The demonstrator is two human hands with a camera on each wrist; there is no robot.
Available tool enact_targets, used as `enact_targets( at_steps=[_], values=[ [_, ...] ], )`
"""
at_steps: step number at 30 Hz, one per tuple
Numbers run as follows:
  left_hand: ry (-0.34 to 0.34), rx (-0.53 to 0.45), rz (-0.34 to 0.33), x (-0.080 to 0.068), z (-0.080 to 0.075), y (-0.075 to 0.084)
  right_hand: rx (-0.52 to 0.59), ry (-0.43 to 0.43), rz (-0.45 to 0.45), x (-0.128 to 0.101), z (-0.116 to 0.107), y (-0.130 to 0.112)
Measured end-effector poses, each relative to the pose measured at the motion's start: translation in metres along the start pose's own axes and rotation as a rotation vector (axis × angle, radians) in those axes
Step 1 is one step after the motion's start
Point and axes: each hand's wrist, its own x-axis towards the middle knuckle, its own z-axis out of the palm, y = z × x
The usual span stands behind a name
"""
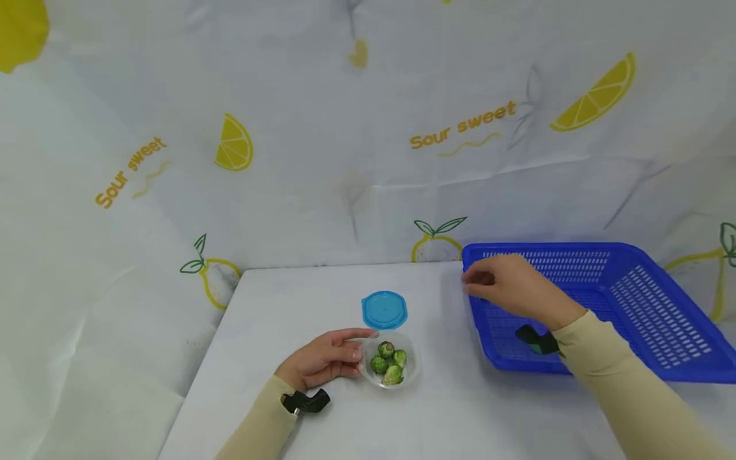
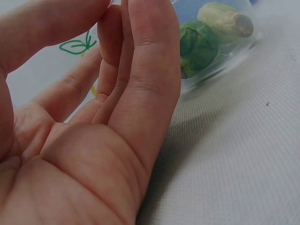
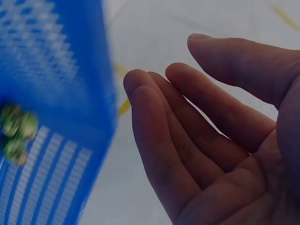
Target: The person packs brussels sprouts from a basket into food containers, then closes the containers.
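My left hand [image 1: 326, 359] holds the left side of a small clear plastic bowl [image 1: 415, 374], which stands on the table. Several green Brussels sprouts [image 1: 393, 375] lie in the bowl. In the left wrist view, sprouts [image 2: 199, 49] show through the clear wall beyond the curled fingers [image 2: 152, 70]. At the right, my right hand [image 1: 512, 284] hovers over the left rim of a blue plastic basket [image 1: 489, 354]. The right wrist view shows its fingers loosely bent, the thumb apart from them and nothing between. Further sprouts [image 3: 18, 129] lie inside the basket.
A blue lid [image 1: 384, 310] lies flat on the white table [image 1: 299, 300], just behind the bowl. The slotted basket takes up the table's right side. A white cloth [image 1: 322, 160] with lemon prints hangs behind the table.
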Motion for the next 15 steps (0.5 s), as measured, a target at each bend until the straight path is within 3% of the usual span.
enact_targets(
  at_steps=[8, 15],
  values=[
    [-0.014, -0.020, 0.004, -0.001, 0.000, -0.002, -0.017, -0.070, 0.125, 0.011, -0.022, 0.076],
    [-0.022, -0.024, 0.005, -0.001, 0.000, -0.001, 0.054, -0.129, 0.224, 0.022, -0.018, 0.109]
  ],
)
